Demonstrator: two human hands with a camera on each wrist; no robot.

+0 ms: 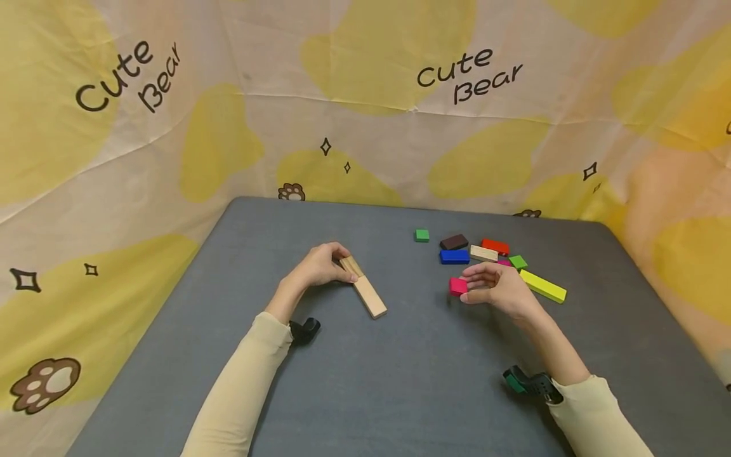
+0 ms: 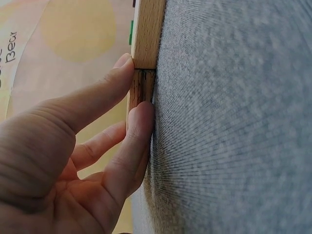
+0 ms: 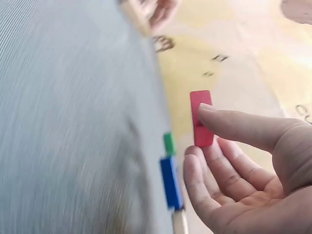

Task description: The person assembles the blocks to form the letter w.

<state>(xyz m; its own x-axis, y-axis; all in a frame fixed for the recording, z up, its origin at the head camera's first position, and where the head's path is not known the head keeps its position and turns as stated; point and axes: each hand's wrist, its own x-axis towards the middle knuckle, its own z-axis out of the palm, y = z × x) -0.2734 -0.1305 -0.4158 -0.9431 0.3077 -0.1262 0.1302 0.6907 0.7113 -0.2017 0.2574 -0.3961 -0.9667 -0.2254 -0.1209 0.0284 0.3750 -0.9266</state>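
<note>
On the left, two plain wooden blocks lie end to end on the grey table. My left hand pinches the farther wooden block, its thumb beside the seam. The nearer, paler wooden block extends toward me. In the left wrist view, the thumb tip touches the edge near the seam, and a fingertip covers part of the dark-streaked wooden block. My right hand holds a small pinkish-red block above the table between thumb and fingers. The right wrist view shows this red block upright against the thumb.
Behind the right hand lies a cluster: a blue block, a dark brown one, a red one, a pale wooden one and a long yellow block. A green block sits apart. Printed cloth hangs behind.
</note>
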